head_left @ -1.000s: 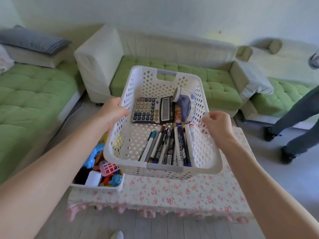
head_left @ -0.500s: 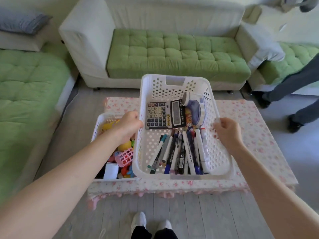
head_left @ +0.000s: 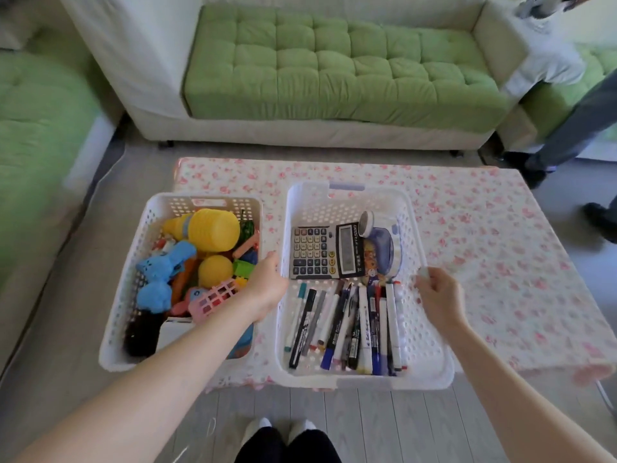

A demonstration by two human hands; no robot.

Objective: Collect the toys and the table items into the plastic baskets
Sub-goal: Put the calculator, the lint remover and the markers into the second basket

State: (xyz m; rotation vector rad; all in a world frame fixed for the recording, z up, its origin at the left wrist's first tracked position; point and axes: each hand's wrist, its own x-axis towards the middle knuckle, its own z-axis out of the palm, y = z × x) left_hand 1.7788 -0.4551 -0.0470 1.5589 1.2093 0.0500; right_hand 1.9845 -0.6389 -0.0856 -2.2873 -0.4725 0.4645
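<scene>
Left hand (head_left: 267, 285) and right hand (head_left: 437, 295) each grip a side rim of the pen basket (head_left: 367, 380), now lowered from mid-air onto the tabletop (head_left: 484, 228) just beside the toy basket (head_left: 123, 295), front edge overhanging; collecting looks done, only release left.

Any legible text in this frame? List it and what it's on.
"EATES", roughly, beside the display of the calculator in the right basket; the smaller print after it is unreadable.
Calculator key legends: too small to read.
Print on the pens: blurred.
</scene>
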